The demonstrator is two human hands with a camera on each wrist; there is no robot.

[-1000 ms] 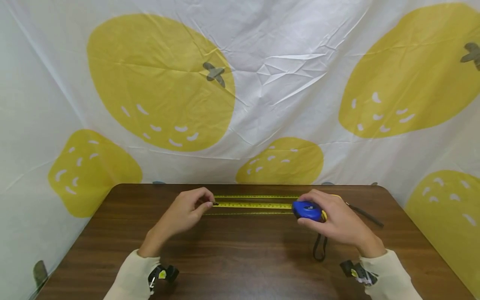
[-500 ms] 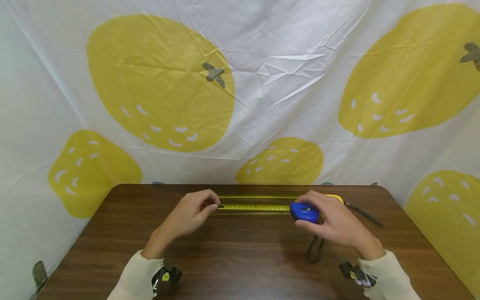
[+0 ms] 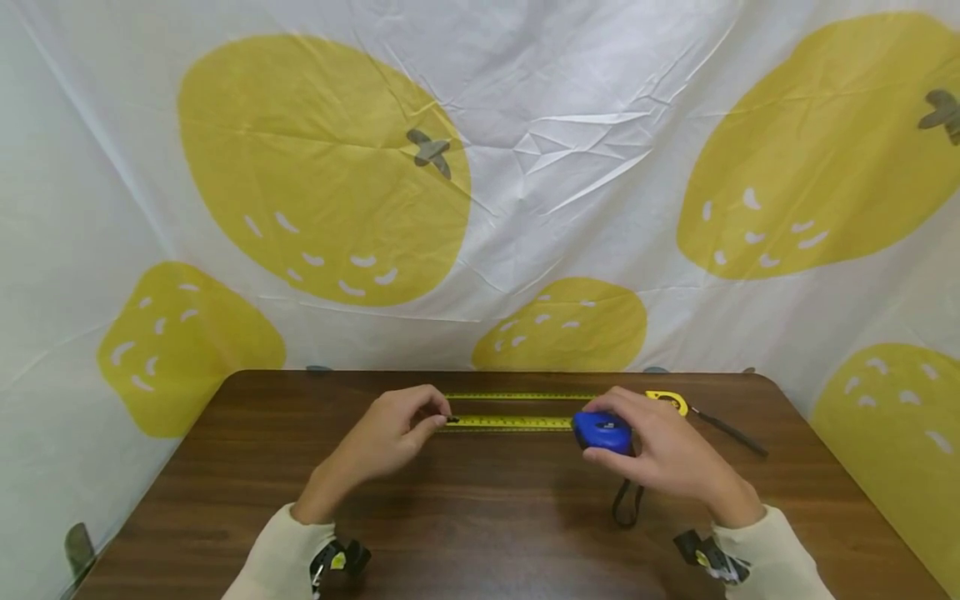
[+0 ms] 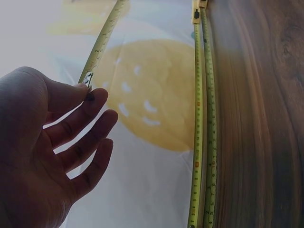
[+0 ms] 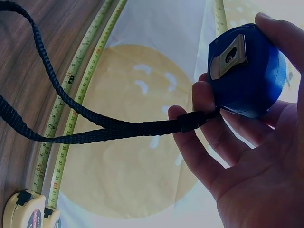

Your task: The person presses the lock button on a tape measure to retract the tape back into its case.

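Between thumb and index finger, my left hand (image 3: 393, 432) pinches the metal end hook (image 4: 88, 78) of a yellow tape blade (image 3: 517, 422). At the blade's other end, my right hand (image 3: 663, 442) grips a blue tape measure (image 3: 602, 432), fingers around its case. The blade runs nearly straight between both hands, raised above the table. A metal belt clip (image 5: 230, 57) shows on the blue case. From it hangs a looped black wrist strap (image 5: 142, 129).
Two more tape measures lie on the brown wooden table (image 3: 480, 517), blades drawn out. One yellow case (image 3: 669, 402) with a dark strap (image 3: 731, 433) sits at the back right. Their cases (image 5: 26, 209) also show in the right wrist view. A lemon-print cloth (image 3: 525, 217) hangs behind.
My left hand has moved right and my right hand slightly left, so less blade spans between them. Both have come a little nearer. More of the yellow case behind my right hand shows.
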